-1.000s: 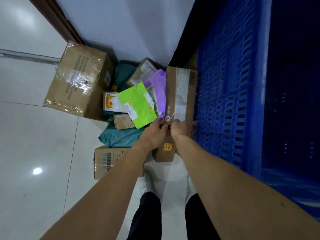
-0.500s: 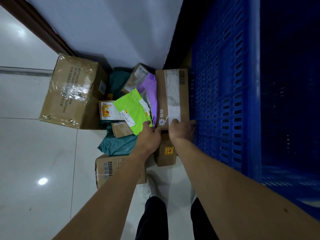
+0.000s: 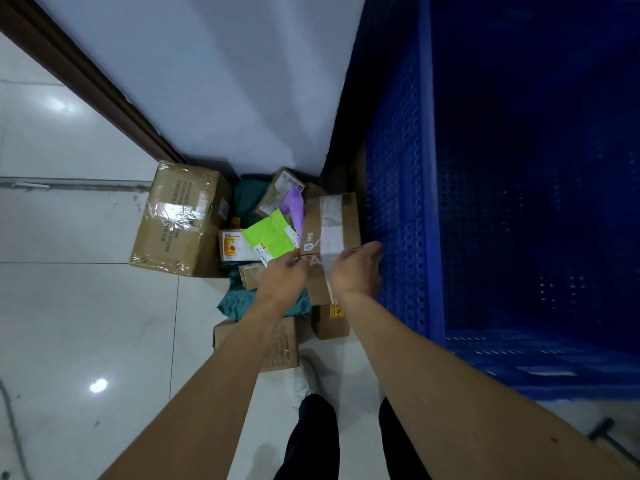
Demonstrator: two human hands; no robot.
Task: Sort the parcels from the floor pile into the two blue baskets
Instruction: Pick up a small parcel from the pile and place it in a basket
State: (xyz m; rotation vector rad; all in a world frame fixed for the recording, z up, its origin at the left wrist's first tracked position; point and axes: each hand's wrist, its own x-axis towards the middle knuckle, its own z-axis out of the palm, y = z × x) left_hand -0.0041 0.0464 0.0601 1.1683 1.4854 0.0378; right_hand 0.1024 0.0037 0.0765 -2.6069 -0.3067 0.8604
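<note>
A pile of parcels lies on the floor in the corner beside a tall blue basket (image 3: 405, 188). A long cardboard box with white tape (image 3: 330, 221) is tilted up at the pile's right side, against the basket wall. My left hand (image 3: 284, 277) and my right hand (image 3: 356, 270) both grip its near end, one on each side. Left of it lie a lime-green mailer (image 3: 272, 237), a purple mailer (image 3: 292, 207) and a teal bag (image 3: 239, 297). A large taped carton (image 3: 180, 216) stands at the pile's left.
Two small cardboard boxes (image 3: 330, 320) (image 3: 277, 344) sit on the tiles just in front of my feet. A white wall with a brown skirting (image 3: 86, 74) closes the corner behind the pile. Glossy tile floor stretches to the left.
The near end of the long taped box has come up off the pile in both hands. The camera has pulled back and higher, showing more wall.
</note>
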